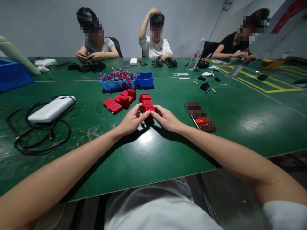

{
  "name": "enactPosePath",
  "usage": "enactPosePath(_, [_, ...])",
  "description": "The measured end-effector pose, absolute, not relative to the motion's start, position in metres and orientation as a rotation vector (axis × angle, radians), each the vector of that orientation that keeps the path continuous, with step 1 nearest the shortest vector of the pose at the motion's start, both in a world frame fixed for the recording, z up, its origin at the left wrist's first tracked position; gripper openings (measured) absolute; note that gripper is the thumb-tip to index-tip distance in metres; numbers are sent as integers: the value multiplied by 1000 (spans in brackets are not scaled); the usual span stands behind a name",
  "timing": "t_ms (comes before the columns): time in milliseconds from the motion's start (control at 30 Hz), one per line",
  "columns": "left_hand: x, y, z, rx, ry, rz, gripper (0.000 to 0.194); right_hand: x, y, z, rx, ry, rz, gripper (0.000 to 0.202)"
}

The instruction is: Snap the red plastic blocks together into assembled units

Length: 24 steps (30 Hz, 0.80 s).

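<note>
Between my two hands is a red plastic housing (146, 103), held just above the green table (153, 159). My left hand (131, 119) grips its left side, thumb on the near edge and fingers partly hidden behind it. From the other side my right hand (165, 118) closes on it, and the two thumb tips almost meet at the near end. Left of the hands lie several similar red plastic pieces (112, 106) in a loose pile. Beyond the pile stands a blue bin (117, 84) heaped with thin coloured wires (120, 75), beside a second blue bin (145, 80).
A white power bank (52, 109) with a coiled black cable (67, 135) lies at left. On the right is a phone (201, 119). Pliers (211, 90), black parts and a plastic bottle (196, 55) are farther back. Three people sit across the table.
</note>
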<state>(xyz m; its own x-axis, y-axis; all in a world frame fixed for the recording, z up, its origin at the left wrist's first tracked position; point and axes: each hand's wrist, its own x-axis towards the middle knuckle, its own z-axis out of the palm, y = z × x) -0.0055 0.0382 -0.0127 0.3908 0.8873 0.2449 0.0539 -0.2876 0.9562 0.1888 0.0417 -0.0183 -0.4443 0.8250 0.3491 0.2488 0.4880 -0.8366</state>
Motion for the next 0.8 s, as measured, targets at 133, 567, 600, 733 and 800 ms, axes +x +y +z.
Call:
enactPosePath(133, [-6,37,-16,1776,945,1034,54,190,41,-17,-870,-1976,918,36])
enactPosePath(567, [-8,36,-12,1790,1091,1138,41,188,37,-13,-839,-2055,882,29])
enactPosePath(600, [-9,37,-13,1748,1109,1164,39,188,36,-13,-852,-2057,870,28])
enactPosePath(733, [-10,45,-15,1606,1151,1286,44,187,36,-14,-994,-2024,742,26])
enactPosePath(800, [-9,47,-16,1531,1143,1321,45,187,36,-15,-1061,-1952,713,29])
